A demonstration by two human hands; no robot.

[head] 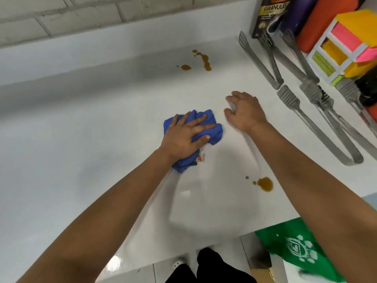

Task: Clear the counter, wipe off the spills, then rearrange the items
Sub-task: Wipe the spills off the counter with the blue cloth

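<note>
A crumpled blue cloth (212,127) lies on the white counter (102,139) near the middle. My left hand (184,135) presses flat on it with straight, spread fingers. My right hand (243,111) rests just to the right of the cloth, fingers loosely bent on the bare counter, holding nothing. A brown spill (204,61) marks the counter far behind the hands, with a smaller drop (185,67) beside it. Another brown spill (264,184) sits near the front edge, under my right forearm.
Several grey tongs (318,123) and a spatula (259,62) lie along the right side. Behind them stand a granules box (269,15), an orange bottle (320,25) and a colourful organiser (346,43). A green bag (295,248) hangs below the counter's front edge. A brick wall (61,15) runs along the back.
</note>
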